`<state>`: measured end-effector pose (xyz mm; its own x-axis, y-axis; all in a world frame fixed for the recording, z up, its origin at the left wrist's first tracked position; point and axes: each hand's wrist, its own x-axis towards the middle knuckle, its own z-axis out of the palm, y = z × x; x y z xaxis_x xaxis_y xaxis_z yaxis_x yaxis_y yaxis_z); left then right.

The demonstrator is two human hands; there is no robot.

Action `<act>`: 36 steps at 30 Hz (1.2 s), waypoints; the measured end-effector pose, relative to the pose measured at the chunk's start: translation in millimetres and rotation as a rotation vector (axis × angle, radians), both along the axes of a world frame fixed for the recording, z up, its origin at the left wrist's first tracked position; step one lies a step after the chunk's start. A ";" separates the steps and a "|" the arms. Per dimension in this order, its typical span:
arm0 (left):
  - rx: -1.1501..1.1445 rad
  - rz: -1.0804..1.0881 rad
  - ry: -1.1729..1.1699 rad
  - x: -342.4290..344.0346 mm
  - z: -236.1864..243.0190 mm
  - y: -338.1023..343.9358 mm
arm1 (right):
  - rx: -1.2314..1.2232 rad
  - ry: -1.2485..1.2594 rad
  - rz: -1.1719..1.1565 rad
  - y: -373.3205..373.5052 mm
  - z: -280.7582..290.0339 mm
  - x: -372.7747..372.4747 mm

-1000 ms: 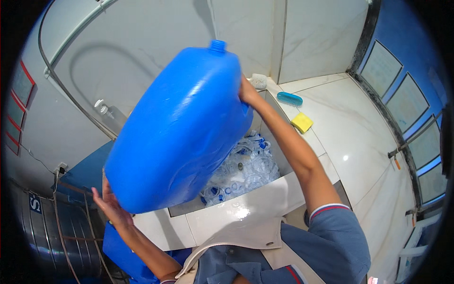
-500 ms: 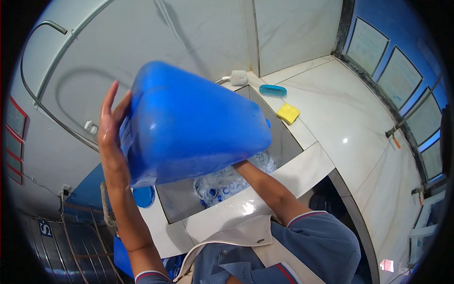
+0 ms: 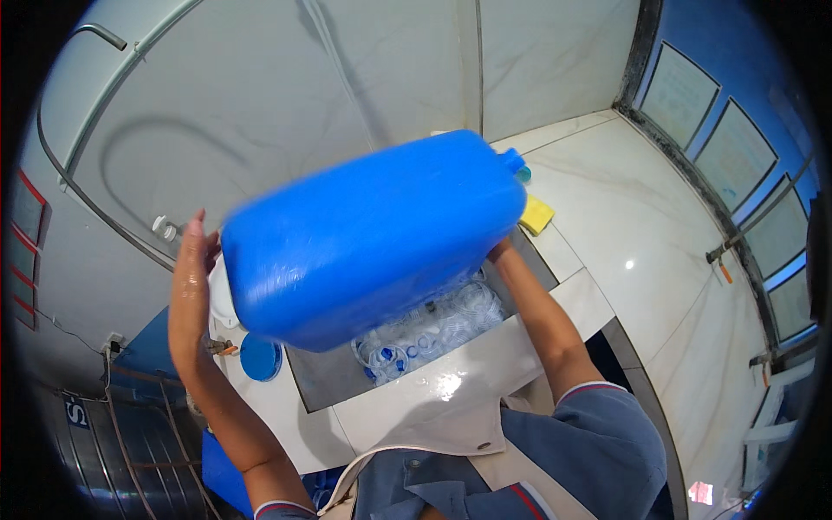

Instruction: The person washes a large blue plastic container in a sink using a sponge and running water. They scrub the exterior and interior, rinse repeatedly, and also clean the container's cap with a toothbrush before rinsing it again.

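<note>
Left: left hand [image 3: 192, 260] at the base end of the blue jerrycan [image 3: 373, 234], fingers spread, not wrapped. Centre: jerrycan on its side above the sink [image 3: 325, 377], neck rightward. Right: right hand [image 3: 501, 249] underneath (fingers hidden; grip cannot be told). Step, judged: supporting and orienting the jerrycan. Next move calls for balanced two-handed support.
</note>
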<state>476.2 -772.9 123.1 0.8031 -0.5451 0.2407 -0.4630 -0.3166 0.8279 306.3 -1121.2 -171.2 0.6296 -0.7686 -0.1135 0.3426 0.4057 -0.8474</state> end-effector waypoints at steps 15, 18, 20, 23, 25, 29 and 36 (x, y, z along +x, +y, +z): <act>0.473 -0.326 -0.183 7.3 -216.1 -121.8 | -1.826 0.710 0.082 95.6 71.4 104.6; 0.431 -0.308 -0.144 1.6 -223.5 -136.3 | -1.788 0.591 0.382 53.1 63.0 111.5; 0.467 -0.268 -0.090 0.9 -223.1 -133.3 | -1.620 0.683 0.761 29.4 100.0 134.7; 0.464 -0.291 -0.152 -14.3 -222.4 -148.7 | -0.874 0.741 0.595 -20.0 101.5 153.8; 0.463 -0.264 -0.183 -14.7 -222.8 -144.7 | -0.689 0.735 0.635 -18.0 108.8 165.6; 0.450 -0.267 -0.164 -21.7 -220.0 -147.3 | -1.432 0.775 0.666 -18.3 117.1 167.7; 0.447 -0.210 -0.123 -28.0 -218.1 -137.2 | -2.023 0.994 0.838 -24.2 135.0 159.6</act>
